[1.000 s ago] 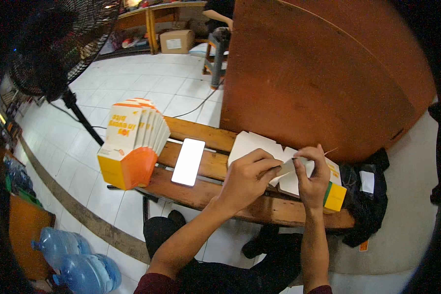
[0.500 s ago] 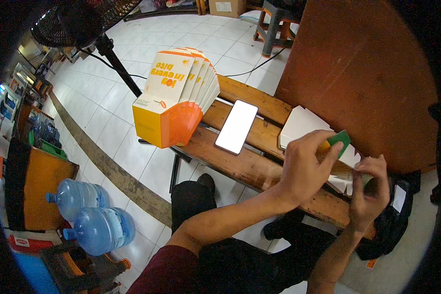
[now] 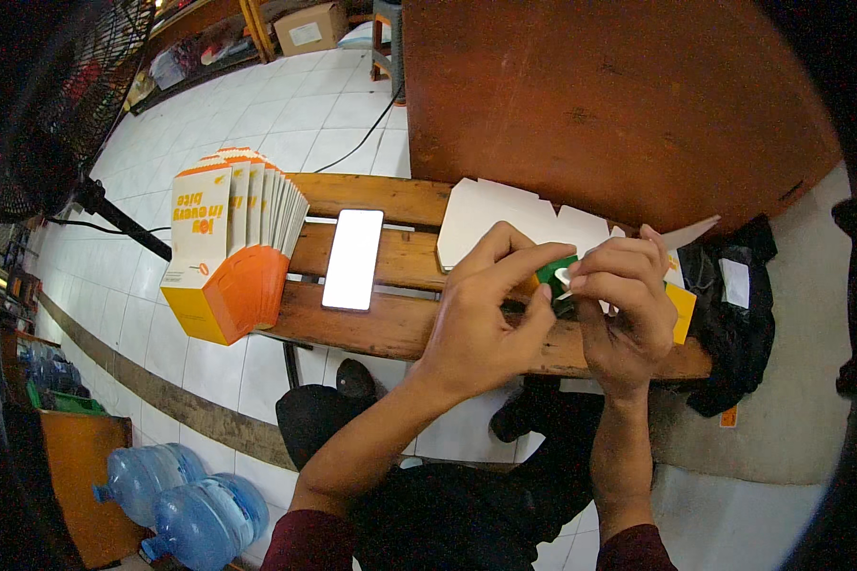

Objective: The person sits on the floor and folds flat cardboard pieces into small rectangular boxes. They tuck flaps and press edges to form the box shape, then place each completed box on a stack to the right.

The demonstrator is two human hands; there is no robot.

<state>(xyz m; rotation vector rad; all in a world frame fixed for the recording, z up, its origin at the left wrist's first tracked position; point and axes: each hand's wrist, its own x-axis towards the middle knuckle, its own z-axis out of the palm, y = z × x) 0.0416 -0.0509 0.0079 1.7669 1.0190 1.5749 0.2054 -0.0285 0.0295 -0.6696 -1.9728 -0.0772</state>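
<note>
In front of me, over the bench, my left hand (image 3: 481, 319) is closed around a small green piece (image 3: 553, 273) between thumb and forefinger. Its exact kind is partly covered by my fingers. My right hand (image 3: 628, 314) meets it from the other side, fingers curled and pinching a small white tab (image 3: 563, 276) at the green piece's edge. Just beyond both hands lie flat white carton blanks (image 3: 495, 214) with notched edges. A yellow carton panel (image 3: 682, 309) shows beside my right hand.
The wooden slatted bench (image 3: 405, 319) carries a phone (image 3: 353, 262) with a bright white screen and a fanned stack of orange-and-white cartons (image 3: 229, 247). A brown board (image 3: 619, 114) stands behind. Black plastic bags (image 3: 743, 324) sit right; blue water jugs (image 3: 209, 519) and a fan (image 3: 76, 105) are left.
My view has swung right, so the bench and cartons sit farther left. My hands have come closer together at the green piece, and the right hand is now raised against it.
</note>
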